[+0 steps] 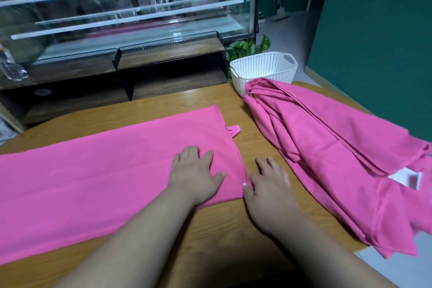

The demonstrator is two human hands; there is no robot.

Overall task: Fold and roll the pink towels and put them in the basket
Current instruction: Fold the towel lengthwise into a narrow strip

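The pink towel point(112, 170) I am working on lies flat on the wooden table point(210, 241), folded into a long strip that runs from the left edge of view to just right of centre, with a small hanging loop point(233, 131) poking out of its right end. My left hand point(196, 175) lies palm down on that right end, fingers straight and slightly spread, holding nothing. My right hand point(268, 184) rests flat on the bare wood just beside the towel, fingers loosely spread, its thumb touching the towel's near right edge. To the right, a rumpled pile of pink towels point(327, 147) drapes over the table's edge, showing a white label point(406, 179). The pile's far end touches the white basket point(264, 68) at the far corner. Behind stand a leafy plant point(245, 48) and a glass display case point(128, 7).
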